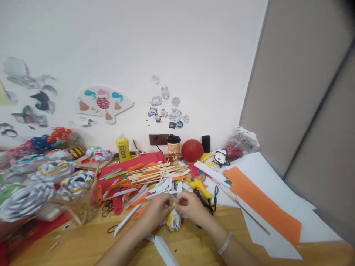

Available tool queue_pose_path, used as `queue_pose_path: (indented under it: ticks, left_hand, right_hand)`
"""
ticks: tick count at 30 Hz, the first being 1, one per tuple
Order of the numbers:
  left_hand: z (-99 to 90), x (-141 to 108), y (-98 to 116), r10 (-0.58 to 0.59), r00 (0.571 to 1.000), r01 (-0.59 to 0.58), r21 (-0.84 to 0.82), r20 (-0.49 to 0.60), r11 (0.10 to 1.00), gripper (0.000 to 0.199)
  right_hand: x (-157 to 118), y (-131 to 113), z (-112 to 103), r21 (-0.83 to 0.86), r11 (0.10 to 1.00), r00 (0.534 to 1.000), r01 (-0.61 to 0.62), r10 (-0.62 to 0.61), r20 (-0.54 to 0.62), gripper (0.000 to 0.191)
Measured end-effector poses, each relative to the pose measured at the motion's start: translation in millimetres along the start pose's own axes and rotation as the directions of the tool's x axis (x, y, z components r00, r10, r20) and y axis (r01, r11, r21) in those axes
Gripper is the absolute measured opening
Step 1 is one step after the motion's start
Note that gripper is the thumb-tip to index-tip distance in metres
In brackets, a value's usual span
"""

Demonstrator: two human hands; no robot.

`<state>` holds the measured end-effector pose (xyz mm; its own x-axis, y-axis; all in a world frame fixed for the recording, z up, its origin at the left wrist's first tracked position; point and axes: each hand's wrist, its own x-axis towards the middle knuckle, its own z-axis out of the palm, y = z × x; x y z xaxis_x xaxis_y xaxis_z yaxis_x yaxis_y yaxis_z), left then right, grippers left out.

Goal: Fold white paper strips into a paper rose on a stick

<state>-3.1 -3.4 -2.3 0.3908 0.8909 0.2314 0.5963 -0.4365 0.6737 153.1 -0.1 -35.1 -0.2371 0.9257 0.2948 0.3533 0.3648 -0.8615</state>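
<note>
My left hand [160,207] and my right hand [190,205] meet over the front of the wooden table. Their fingertips pinch the top of a small white-and-yellow folded paper piece [173,221], which hangs below the fingers. The exact fold under the fingertips is hidden. Just beyond the hands lies a heap of white paper strips [163,186], mixed with orange strips [137,200]. A yellow glue gun [201,188] with a black cord rests behind my right hand. Nearer to me, a folded white strip [165,252] lies between the forearms.
Thin wooden sticks [151,173] top the heap. Behind stand a lidded cup [173,149], a red balloon [192,150] and a yellow bottle [122,148]. Folded paper flowers [77,183] crowd the left; orange paper [263,203] and white sheets [294,192] cover the right.
</note>
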Motion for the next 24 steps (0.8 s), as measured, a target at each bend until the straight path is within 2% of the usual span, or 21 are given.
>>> queue_pose_path:
  ticks: [8, 11, 17, 24]
  left_hand:
    - [-2.5, -2, 9, 0.008, 1.0, -0.007, 0.086, -0.016, 0.996, 0.017]
    - [-3.6, -2, 7, 0.009, 1.0, -0.008, 0.082, -0.005, 0.997, 0.019]
    - [-6.8, 1, -9, -0.002, 0.994, -0.004, 0.062, 0.105, 0.998, 0.022]
    - [-8.6, 1, -3, 0.028, 0.992, -0.043, 0.129, 0.121, 0.991, 0.021]
  right_hand:
    - [-2, -9, -7, -0.173, 0.968, 0.983, 0.182, -0.174, 0.06, 0.013]
    - [-2, -6, -7, -0.195, 0.965, 0.984, 0.174, -0.162, 0.078, 0.01]
    - [-2, -2, -7, -0.178, 0.971, 0.984, 0.163, -0.147, 0.096, 0.012]
    - [-2, -7, -9, -0.186, 0.962, 0.977, 0.199, -0.18, 0.112, 0.014]
